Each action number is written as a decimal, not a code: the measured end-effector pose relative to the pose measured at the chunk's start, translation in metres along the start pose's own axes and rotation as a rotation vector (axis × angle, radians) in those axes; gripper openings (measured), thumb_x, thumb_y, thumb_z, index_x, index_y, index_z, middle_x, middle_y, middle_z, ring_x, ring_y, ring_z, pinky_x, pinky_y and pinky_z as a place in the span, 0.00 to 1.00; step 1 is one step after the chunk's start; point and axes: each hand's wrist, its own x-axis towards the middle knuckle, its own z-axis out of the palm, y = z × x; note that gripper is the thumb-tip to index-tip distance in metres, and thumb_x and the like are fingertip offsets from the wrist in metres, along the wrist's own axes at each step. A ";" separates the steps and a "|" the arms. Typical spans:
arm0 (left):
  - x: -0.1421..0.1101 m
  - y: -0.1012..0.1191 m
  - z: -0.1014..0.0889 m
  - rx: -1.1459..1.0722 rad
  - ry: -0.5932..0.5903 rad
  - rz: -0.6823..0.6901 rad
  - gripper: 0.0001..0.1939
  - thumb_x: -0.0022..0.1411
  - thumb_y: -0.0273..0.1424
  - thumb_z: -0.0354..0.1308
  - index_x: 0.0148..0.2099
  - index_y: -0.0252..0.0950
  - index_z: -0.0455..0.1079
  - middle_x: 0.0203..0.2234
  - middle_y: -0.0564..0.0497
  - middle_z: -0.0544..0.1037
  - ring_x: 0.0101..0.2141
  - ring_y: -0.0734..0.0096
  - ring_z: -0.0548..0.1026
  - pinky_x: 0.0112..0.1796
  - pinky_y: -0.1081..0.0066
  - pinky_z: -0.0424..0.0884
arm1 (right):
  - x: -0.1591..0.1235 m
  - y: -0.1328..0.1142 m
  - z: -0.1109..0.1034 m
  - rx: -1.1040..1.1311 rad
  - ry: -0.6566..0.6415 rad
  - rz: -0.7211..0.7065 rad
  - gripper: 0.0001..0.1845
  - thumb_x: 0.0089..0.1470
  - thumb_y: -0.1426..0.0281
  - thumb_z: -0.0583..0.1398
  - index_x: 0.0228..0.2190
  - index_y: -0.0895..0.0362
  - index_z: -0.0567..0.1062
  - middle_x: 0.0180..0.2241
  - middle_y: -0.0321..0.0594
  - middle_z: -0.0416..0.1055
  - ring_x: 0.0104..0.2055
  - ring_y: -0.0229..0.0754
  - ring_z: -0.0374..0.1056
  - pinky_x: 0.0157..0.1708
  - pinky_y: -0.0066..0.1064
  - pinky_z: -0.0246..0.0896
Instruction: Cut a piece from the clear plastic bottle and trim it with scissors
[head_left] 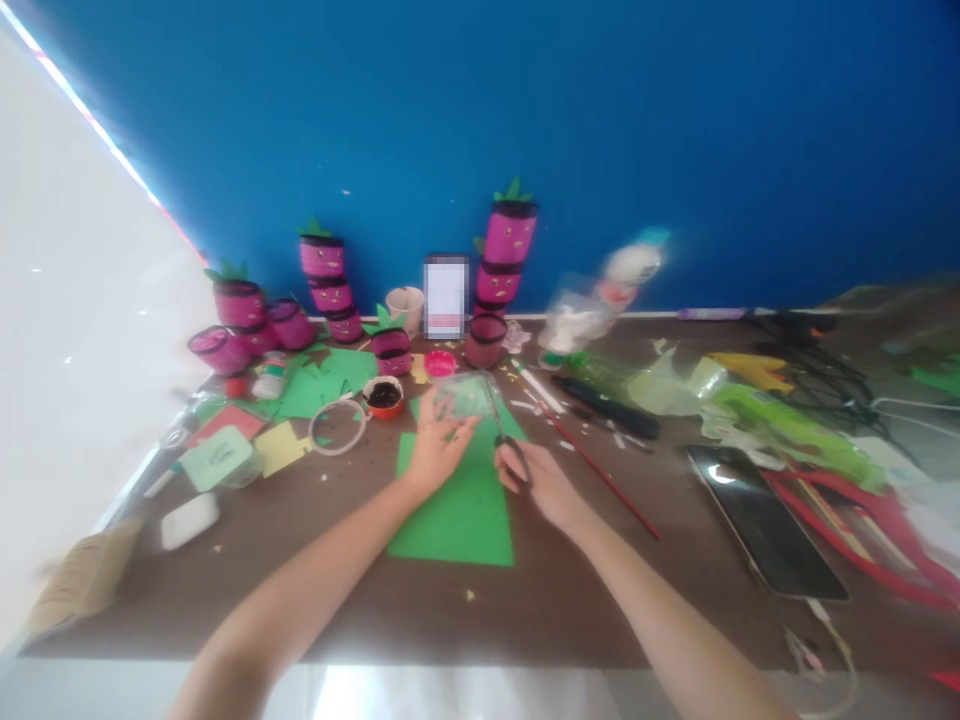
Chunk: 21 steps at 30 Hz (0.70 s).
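Note:
My right hand (536, 480) has its fingers in the dark handles of a pair of scissors (516, 460). The scissors' blades point away from me, along the right side of a clear plastic piece (469, 393). My left hand (442, 440) grips the near left part of that plastic; blur hides its exact shape. Beneath both lies green paper (457, 510), flat on the brown table. Beyond my left fingers sit a small pink dish (439, 364) and an orange cup with dark contents (385, 397).
Pink pots with green leaf tops (510, 235) stand in stacks along the blue wall. A propped phone (446, 298) stands between them. At right lie a red stick (600, 475), a dark phone on a cable (769, 525) and clutter. A tape ring (337, 427) lies left.

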 end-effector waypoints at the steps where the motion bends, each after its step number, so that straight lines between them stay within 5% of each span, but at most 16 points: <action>1: 0.000 0.000 0.000 -0.005 0.003 -0.004 0.18 0.58 0.44 0.53 0.32 0.35 0.76 0.57 0.47 0.55 0.55 0.57 0.64 0.57 0.59 0.57 | 0.000 -0.001 0.000 -0.008 0.001 0.009 0.24 0.49 0.49 0.55 0.20 0.56 0.64 0.13 0.29 0.55 0.18 0.33 0.50 0.22 0.29 0.46; 12: 0.000 0.005 -0.003 -0.056 0.016 -0.077 0.17 0.56 0.43 0.55 0.35 0.36 0.77 0.56 0.48 0.56 0.55 0.58 0.64 0.59 0.61 0.53 | -0.001 -0.008 0.002 -0.007 0.000 0.082 0.26 0.45 0.47 0.58 0.18 0.55 0.57 0.15 0.27 0.49 0.18 0.30 0.45 0.19 0.27 0.38; 21: 0.004 0.020 -0.006 -0.100 0.048 -0.156 0.19 0.55 0.46 0.55 0.29 0.36 0.77 0.49 0.47 0.67 0.51 0.61 0.68 0.55 0.61 0.60 | 0.001 -0.004 0.003 0.098 -0.040 0.038 0.25 0.45 0.49 0.60 0.17 0.56 0.60 0.15 0.28 0.52 0.17 0.30 0.47 0.19 0.27 0.39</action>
